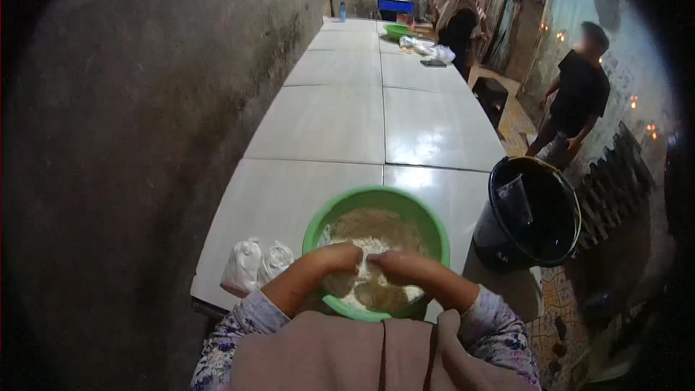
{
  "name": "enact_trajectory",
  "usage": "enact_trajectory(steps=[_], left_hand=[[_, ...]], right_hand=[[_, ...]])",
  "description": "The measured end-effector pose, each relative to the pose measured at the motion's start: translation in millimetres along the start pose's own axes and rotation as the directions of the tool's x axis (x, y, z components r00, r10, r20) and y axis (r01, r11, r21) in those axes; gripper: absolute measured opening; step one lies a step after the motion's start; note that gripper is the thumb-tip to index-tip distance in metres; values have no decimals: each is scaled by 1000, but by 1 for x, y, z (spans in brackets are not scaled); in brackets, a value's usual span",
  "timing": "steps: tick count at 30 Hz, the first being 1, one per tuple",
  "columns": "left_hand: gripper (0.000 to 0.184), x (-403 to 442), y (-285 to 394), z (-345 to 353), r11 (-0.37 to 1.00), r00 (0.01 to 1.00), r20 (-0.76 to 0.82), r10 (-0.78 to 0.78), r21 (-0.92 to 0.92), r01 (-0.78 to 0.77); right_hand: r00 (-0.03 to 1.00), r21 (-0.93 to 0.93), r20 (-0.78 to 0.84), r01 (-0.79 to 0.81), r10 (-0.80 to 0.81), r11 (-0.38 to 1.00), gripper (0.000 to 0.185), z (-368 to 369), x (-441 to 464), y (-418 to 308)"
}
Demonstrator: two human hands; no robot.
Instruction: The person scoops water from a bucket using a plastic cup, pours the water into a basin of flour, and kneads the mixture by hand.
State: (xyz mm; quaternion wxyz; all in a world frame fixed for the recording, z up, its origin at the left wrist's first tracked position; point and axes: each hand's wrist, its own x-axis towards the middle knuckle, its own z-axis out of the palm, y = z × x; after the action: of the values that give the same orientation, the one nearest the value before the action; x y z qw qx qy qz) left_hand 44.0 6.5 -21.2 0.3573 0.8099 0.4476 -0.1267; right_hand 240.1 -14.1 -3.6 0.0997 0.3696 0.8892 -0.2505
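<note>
A green basin [436, 228] stands at the near end of the table, holding white powder that looks like flour [371, 245] over a brownish mass. Both my hands are inside it, close together. My left hand [346, 255] is curled with its knuckles up, its fingertips out of sight. Facing it, my right hand [389, 264] is also curled, with the fingers mostly hidden. A narrow white strip or streak of powder shows between them; what they grip cannot be made out. Left of the basin stand two clear bags of white powder [245, 264].
A black bucket [499, 235] stands at the table's right edge. Along the white-tiled table [318, 127] runs a bare wall on the left. Farther off are another green basin [397, 31], plastic bags [434, 52], a blue crate [394, 6] and two people [579, 90].
</note>
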Motion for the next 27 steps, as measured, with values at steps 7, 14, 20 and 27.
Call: enact_trajectory(steps=[7, 14, 20, 27], left_hand=[[27, -4, 5, -24, 998, 930, -363, -59, -52, 43], [39, -33, 38, -20, 990, 969, -220, -108, 62, 125], [56, -51, 74, -4, 996, 993, -87, 85, 7, -84], [35, -7, 73, 25, 983, 978, 106, 177, 17, -180]], right_hand=[[990, -40, -73, -123, 120, 992, 25, -73, -23, -14], [992, 228, -59, 125, -114, 966, 38, -54, -16, 20], [987, 148, -143, -45, 67, 988, 37, -58, -25, 25], [967, 125, -156, -184, 202, 975, 41, -35, -19, 45]])
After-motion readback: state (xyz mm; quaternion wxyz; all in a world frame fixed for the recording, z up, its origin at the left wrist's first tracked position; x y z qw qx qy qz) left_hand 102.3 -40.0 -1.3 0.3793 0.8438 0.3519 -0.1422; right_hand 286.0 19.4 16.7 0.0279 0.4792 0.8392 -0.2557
